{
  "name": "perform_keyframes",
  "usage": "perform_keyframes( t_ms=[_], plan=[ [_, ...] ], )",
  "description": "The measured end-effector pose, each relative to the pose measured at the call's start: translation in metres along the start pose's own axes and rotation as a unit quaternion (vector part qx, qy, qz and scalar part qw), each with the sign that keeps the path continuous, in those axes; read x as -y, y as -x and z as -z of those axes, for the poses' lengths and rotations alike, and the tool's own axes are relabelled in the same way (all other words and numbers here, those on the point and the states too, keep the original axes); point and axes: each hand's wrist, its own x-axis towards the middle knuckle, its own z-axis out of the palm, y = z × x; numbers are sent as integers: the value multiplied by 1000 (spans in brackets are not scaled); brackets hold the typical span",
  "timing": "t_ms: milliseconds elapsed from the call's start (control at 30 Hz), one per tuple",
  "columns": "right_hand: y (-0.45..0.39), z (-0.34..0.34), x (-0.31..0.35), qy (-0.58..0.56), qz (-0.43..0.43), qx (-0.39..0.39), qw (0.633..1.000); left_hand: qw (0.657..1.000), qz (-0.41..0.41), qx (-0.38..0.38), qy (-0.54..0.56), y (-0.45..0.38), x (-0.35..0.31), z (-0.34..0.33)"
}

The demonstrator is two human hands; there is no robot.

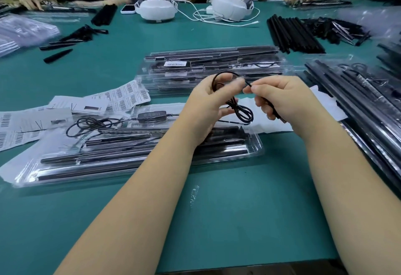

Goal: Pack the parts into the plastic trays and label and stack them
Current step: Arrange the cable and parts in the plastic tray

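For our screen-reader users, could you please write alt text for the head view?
Both hands, left and right, hold a coiled black cable above an open tray of black rods on a green table. Label sheets lie left, a labelled tray stack behind.

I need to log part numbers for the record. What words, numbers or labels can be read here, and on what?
Nothing reads clearly.
White label on the stacked trays: too blurred.
Barcode sheets: bars show, digits too small.
Controller buttons: marks illegible.
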Motion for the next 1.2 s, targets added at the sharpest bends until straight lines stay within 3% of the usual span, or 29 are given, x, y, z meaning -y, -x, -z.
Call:
perform_keyframes(
  t_ms=[67, 200, 333, 500, 600, 667, 767, 933, 1100, 1200],
  plan=[
    [-1, 0, 0, -19, -7, -13, 1000, 996, -53, -11, -72, 1, 2, -1],
    [0, 4, 1, -55, -2, 9, 998, 979, -93, -115, -140, 0, -2, 0],
    [1, 3, -2, -11, -5, 61, 998, 990, 20, -142, -17, -3, -5, 10],
    [-2, 3, -7, 8, -15, 69, 997, 972, 102, -149, 148, -6, -10, 18],
    [-6, 2, -13, 153, 37, 66, 985, 963, 119, -145, 194, -7, -10, 21],
    [-9, -3, -16, 281, 72, 53, 956, 960, 125, -144, 204, -7, -10, 21],
    [-9, -9, -17, 349, 101, 50, 930, 959, 126, -146, 209, -8, -9, 23],
    [-10, -6, -20, 300, 117, 63, 945, 982, 82, -79, 149, -7, -6, 18],
    [-10, -2, -22, 129, 44, 58, 989, 962, 83, -8, 261, -3, -6, 6],
    [-8, -1, -20, 59, 25, 125, 990, 996, 45, 43, 63, -2, -1, 2]
  ],
)
